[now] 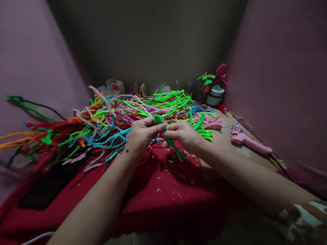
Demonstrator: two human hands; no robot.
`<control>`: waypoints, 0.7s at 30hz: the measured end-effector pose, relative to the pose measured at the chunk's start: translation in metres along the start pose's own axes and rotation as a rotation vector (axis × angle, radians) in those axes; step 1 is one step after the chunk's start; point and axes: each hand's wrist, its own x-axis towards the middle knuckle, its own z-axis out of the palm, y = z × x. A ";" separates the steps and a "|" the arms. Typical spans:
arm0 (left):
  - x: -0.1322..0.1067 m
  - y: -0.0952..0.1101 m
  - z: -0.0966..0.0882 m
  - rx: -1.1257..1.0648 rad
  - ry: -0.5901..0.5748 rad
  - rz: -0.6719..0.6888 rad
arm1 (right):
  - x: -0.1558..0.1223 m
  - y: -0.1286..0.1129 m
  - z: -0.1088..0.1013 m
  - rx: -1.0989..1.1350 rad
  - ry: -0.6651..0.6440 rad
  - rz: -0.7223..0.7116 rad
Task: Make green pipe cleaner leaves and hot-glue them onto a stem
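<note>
Between my two hands is a green pipe-cleaner leaf (175, 147), with a rounded tip at the upper left and thin ends trailing to the lower right. My left hand (141, 134) pinches it near the rounded tip. Close beside it, my right hand (184, 134) pinches the same piece around its middle. Part of the leaf is hidden by my fingers. Just past my right hand lie more bright green leaf shapes (204, 133). Partly covered by my left hand, a red-handled tool (146, 157), perhaps scissors, rests on the red cloth.
A big heap of colourful pipe cleaners (114, 112) spreads behind and left. On the right, a pink hot glue gun (251, 142) lies on a board (228, 153). A small pale jar (215, 95) stands at the back. A dark flat object (48, 187) lies front left on the red cloth (163, 200).
</note>
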 end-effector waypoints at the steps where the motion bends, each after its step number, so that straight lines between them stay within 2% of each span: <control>1: -0.001 0.001 0.000 0.026 0.004 0.011 | 0.001 0.001 0.000 -0.003 0.013 0.003; 6: -0.001 0.007 0.000 0.133 -0.014 0.033 | 0.000 0.013 -0.003 -0.023 0.028 0.055; 11: 0.000 0.011 0.001 0.155 0.042 0.060 | -0.002 0.016 -0.006 0.222 -0.049 0.116; 14: -0.001 0.008 0.001 0.187 0.044 0.070 | 0.000 0.018 -0.005 0.316 -0.049 0.198; 16: -0.003 0.004 0.000 0.298 0.102 0.160 | 0.000 0.020 -0.003 0.331 -0.036 0.235; 19: -0.005 -0.003 0.000 0.577 0.216 0.425 | 0.000 0.021 0.001 0.310 -0.002 0.249; 21: -0.007 -0.005 0.001 0.692 0.240 0.547 | -0.001 0.019 0.004 0.278 0.011 0.235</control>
